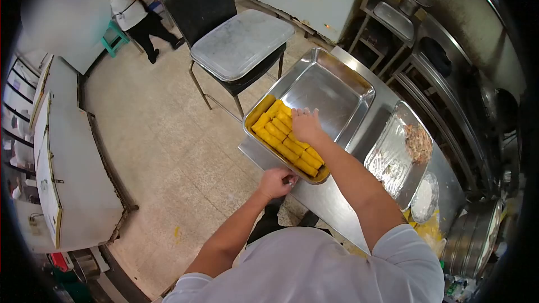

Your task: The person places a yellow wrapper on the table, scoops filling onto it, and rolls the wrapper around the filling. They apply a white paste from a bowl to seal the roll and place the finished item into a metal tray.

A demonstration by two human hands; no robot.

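Observation:
A deep rectangular metal tray [331, 87] sits tilted across my view at the corner of a steel table. Yellow rolls [286, 143] lie packed in rows along its near-left end, while the far part shows bare metal. My right hand [306, 126] is over the inner edge of the rolls, fingers stretched out and partly spread, with no roll visible in it. Just outside the tray's near side, by the table edge, my left hand [275, 183] has its fingers curled closed. What they hold, if anything, is hidden.
Right of the tray on the steel table [342, 199] are a second tray [390, 157] with a shredded brownish mix [418, 144] and a bowl of white powder [425, 199]. A black chair [202, 8] bears a pale lid [242, 44]. A co-worker [132, 5] stands far left.

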